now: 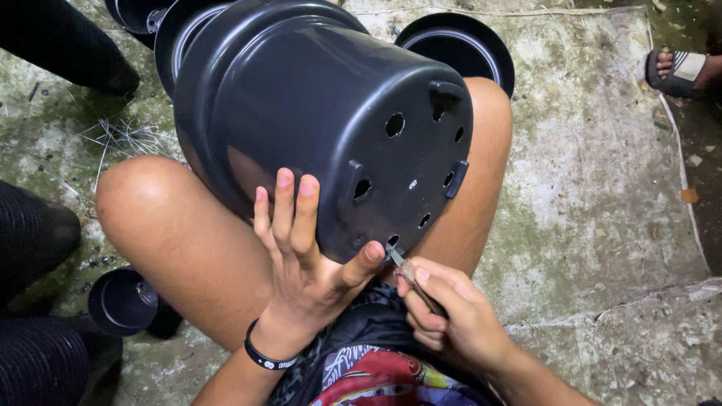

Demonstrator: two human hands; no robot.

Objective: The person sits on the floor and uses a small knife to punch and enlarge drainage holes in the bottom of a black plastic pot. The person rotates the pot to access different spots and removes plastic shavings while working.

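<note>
- While lying on its side across the knees, black plastic pot is steadied by left hand, fingers spread against it.
- Right hand pinches thin blade tool, tip at rim hole.

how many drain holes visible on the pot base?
7 on the pot base: two near the top rim, one beside the right foot, one left of centre, three along the lower edge, the lowest at the blade tip. The hands may hide more.

Harsh frontal light glares off the black pot, corners fall dark, focus stays sharp
</note>
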